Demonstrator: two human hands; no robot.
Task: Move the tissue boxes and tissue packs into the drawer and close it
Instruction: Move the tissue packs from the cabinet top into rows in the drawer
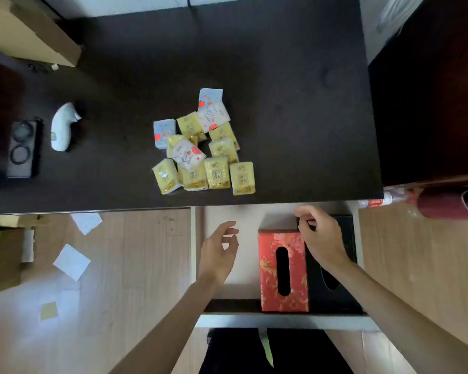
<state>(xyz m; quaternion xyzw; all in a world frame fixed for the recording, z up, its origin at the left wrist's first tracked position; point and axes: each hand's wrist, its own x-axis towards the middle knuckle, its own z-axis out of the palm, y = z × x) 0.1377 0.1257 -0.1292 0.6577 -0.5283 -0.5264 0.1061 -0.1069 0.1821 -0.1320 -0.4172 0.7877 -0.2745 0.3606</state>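
Dark desk point(281, 76) — tissue packs point(203, 147) piled, drawer point(243, 282) open below

Hidden/cropped/illegible only. Black rectangular tissue box point(347, 265): top and slot partly covered by right hand point(319, 236) and forearm; whether fingers touch the box cannot be told. White open drawer point(281, 321): rear end lost under edge of dark brown wooden tabletop point(281, 76). Heap of small yellow, blue and white plastic tissue packs point(203, 147): print too small to read; lower packs partly covered by upper ones. Cropped by frame: tan cardboard box point(25, 31) upper left; dark red cylindrical bottle point(449, 202) at right. Both forearms cut off at bottom/right edge.
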